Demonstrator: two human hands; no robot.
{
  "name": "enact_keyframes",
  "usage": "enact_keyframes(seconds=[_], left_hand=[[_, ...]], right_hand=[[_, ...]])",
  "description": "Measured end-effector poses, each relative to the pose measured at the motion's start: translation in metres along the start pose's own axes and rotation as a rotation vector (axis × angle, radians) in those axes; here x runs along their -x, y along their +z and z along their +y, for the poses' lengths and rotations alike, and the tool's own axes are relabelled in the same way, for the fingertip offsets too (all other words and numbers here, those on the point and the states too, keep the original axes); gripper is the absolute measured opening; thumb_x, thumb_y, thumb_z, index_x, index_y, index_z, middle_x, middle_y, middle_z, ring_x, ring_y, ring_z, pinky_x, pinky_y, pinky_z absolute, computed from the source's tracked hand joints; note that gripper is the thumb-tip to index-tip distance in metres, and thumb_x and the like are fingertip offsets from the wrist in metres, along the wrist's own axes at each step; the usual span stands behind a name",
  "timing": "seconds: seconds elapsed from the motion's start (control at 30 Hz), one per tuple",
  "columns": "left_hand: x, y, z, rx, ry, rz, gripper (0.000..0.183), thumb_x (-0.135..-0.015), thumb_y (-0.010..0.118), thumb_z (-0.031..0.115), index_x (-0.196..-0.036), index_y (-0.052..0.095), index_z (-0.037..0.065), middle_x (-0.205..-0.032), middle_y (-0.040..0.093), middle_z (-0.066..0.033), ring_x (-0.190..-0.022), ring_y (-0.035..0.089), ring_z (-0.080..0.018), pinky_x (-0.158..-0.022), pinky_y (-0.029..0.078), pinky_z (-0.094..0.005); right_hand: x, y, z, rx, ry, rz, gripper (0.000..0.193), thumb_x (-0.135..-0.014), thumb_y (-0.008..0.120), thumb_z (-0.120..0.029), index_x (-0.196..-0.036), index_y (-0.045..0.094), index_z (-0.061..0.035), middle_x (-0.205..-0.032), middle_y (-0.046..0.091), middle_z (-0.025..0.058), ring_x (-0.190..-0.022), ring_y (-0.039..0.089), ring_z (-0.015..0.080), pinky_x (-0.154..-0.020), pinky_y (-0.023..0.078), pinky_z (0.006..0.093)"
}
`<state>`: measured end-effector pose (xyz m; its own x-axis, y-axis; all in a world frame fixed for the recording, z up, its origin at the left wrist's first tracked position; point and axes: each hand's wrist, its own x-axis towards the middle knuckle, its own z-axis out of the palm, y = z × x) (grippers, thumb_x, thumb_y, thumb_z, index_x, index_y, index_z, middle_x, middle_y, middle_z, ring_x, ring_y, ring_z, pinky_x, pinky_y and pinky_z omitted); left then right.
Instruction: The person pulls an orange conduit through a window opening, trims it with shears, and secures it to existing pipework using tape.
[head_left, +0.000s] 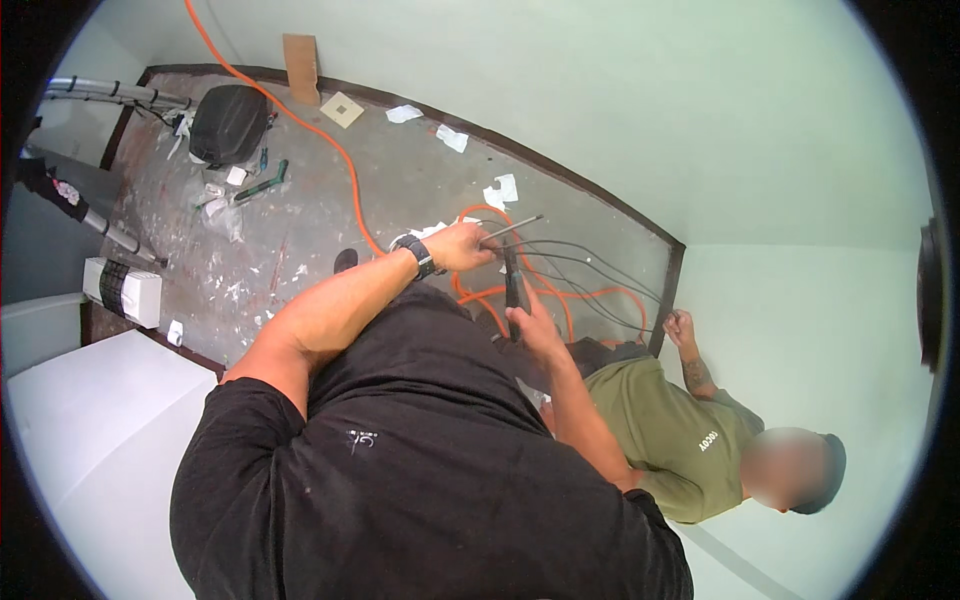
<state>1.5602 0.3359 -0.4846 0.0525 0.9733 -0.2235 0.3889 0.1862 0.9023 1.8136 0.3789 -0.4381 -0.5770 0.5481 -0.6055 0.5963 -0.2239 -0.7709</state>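
Observation:
My left hand point(460, 247), with a dark watch on the wrist, is closed around a thin grey rod-like piece point(515, 228), whose far end sticks out to the right. I cannot tell whether it is a stiff cable end or a tool shaft. My right hand point(538, 328) grips a black elongated hand tool point(514, 278) held upright, its top close to my left fingers. Its exact kind is unclear. Several dark cables point(585, 252) run from beside my left fingers to the wall's lower right corner.
A co-worker in a green shirt point(660, 410) is low at the right, one hand point(679, 328) near the wall corner. An orange cord point(350, 170) crosses the floor. A black case point(228, 124), a green-handled tool point(264, 184), paper scraps point(452, 138) and a white unit point(122, 291) lie around.

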Motion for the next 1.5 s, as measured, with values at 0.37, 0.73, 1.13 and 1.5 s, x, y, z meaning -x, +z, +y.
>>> enact_keyframes(seconds=[0.37, 0.73, 1.13, 1.5], left_hand=[[0.010, 0.014, -0.011, -0.111, 0.026, 0.001, 0.032, -0.091, 0.064, 0.025, -0.118, 0.075, 0.013, -0.096, 0.073, -0.0196, -0.090, 0.070, -0.0349, -0.081, 0.054, -0.0445], [-0.019, 0.024, -0.030, -0.037, -0.063, -0.079, 0.036, -0.096, 0.064, 0.036, -0.122, 0.074, 0.015, -0.103, 0.075, -0.0175, -0.094, 0.070, -0.0345, -0.086, 0.053, -0.0443], [-0.058, -0.005, -0.044, 0.238, -0.140, -0.163, 0.042, -0.101, 0.061, 0.040, -0.120, 0.072, 0.005, -0.083, 0.065, -0.0022, -0.076, 0.060, -0.0146, -0.070, 0.050, -0.0327], [-0.074, -0.011, -0.024, 0.833, -0.309, -0.211, 0.031, -0.104, 0.057, 0.026, -0.113, 0.068, -0.002, -0.065, 0.050, 0.0038, -0.055, 0.043, -0.0055, -0.047, 0.031, -0.0241]], right_hand=[[-0.005, 0.018, 0.038, 0.227, -0.027, 0.106, 0.080, -0.087, 0.063, -0.012, -0.161, 0.032, -0.0128, -0.112, 0.068, 0.0205, -0.099, 0.066, 0.0282, -0.091, 0.051, 0.0382], [-0.031, 0.026, 0.066, 0.000, 0.122, 0.203, 0.026, -0.102, 0.063, -0.029, -0.095, 0.057, -0.0048, -0.075, 0.062, 0.0034, -0.059, 0.058, 0.0142, -0.054, 0.047, 0.0329], [-0.046, -0.036, 0.037, 0.174, 0.002, 0.086, 0.056, -0.102, 0.065, -0.032, -0.151, 0.046, -0.0128, -0.112, 0.069, 0.0090, -0.102, 0.068, 0.0187, -0.085, 0.051, 0.0356], [-0.061, -0.021, 0.002, -0.144, 0.051, 0.045, 0.044, -0.100, 0.065, -0.012, -0.142, 0.053, -0.0064, -0.121, 0.065, 0.0067, -0.112, 0.062, 0.0185, -0.099, 0.049, 0.0344]])
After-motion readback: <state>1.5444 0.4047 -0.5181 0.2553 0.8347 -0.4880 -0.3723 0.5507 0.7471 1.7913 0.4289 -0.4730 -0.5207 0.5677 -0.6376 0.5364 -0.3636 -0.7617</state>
